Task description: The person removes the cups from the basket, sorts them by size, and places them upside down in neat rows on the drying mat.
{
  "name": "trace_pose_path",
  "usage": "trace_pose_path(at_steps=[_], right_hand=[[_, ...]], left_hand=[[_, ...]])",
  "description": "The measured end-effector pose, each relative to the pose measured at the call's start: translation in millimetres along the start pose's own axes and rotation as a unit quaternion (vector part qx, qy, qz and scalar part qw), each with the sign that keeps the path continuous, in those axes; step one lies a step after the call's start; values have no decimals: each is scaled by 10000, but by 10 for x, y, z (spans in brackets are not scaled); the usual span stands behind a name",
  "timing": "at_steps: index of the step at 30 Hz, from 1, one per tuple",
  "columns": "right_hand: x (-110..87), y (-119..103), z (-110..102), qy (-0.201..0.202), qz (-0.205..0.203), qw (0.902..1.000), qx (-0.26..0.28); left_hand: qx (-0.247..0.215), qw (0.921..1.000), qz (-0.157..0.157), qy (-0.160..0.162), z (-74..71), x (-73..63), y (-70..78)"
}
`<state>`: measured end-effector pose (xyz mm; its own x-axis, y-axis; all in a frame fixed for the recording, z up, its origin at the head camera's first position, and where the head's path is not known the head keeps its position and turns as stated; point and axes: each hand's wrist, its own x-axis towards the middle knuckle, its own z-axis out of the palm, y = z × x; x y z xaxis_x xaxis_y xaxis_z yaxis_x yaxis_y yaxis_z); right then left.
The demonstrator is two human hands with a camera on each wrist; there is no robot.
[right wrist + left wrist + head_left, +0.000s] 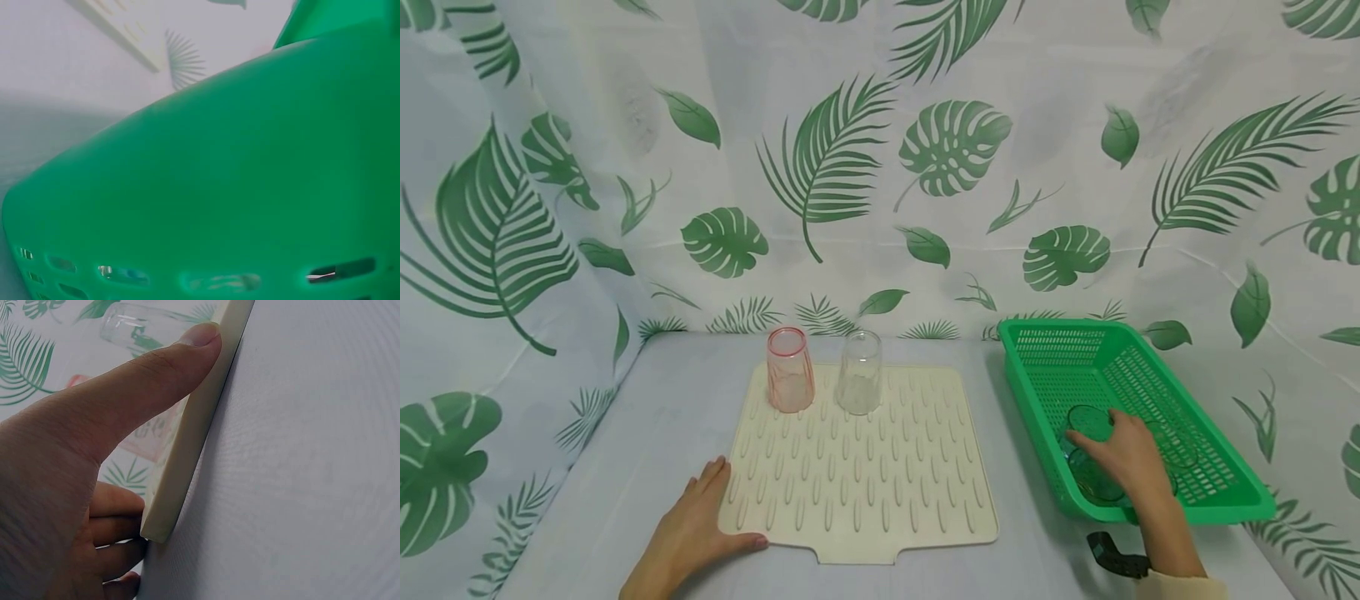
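two tumblers at the far side of one cream ridged drying mat [854, 552]: a pink-tinted tumbler [790, 375] and, to its right, a clear tumbler [860, 379]. both narrower end up, so apparently mouth down, set apart, perhaps so neither knocks the other; the ridges likely lift the rims for draining.

one left hand [696, 525], at the mat's near left corner. grip: wide, holding nothing; thumb along the front edge, fingertips at the left side, a placement that seems meant to steady the mat.

one green perforated basket [1045, 467], on the white desk [625, 450], right of the mat, within easy reach of the right hand [1123, 458].

one green-looking tumbler [1086, 421], inside the basket's near half. right grip: thumb and fingers on opposite sides of its rim, apparently pinching it; the right wrist view shows mainly basket wall. other glassware [1180, 446] beside it, count unclear, partly hidden by the hand.
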<state>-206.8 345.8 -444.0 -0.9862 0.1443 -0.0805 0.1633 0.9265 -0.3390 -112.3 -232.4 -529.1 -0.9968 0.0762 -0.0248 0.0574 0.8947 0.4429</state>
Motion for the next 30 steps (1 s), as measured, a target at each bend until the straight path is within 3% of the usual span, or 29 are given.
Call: trace_pose_path(at_steps=[8,20,30], right_hand=[[-27,-11,13,244,18,9994,234],[-124,-158,-81,1082,-384,9916,596],[-234,-366,-244,1213,-520,9877,842]], left_hand=[[5,10000,36,10,-8,-4,4],[-3,9998,-107,-154,3,11,3],[1,9999,-86,-111,-4,7,3]])
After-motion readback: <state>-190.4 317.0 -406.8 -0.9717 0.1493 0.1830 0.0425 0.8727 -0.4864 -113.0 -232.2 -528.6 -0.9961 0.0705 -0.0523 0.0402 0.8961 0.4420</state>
